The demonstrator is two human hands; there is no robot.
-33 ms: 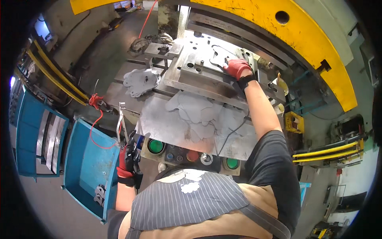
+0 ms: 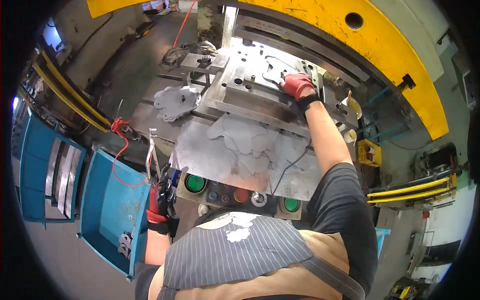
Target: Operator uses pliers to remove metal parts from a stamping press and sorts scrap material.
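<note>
My right hand (image 2: 298,85), in a red glove, reaches over the steel die (image 2: 235,95) on the press bed. Its fingers are closed at the edge of a flat grey metal part (image 2: 276,69) with a curved outline, lying on the die; the fingertips are partly hidden. Low at the left, my left hand (image 2: 161,199), in a red and black glove, is wrapped round a long silver tong-like tool (image 2: 153,145) that points up. Flat grey cut blanks (image 2: 242,134) lie on the metal sheet in front of the die, and another pile of blanks (image 2: 176,102) sits left of it.
The yellow press frame (image 2: 390,50) arches over the far side. A blue bin (image 2: 107,200) with a few grey parts stands at left, a red hose (image 2: 116,170) hanging over it. Below the sheet is a control panel with green buttons (image 2: 195,183). Clamps (image 2: 205,61) flank the die.
</note>
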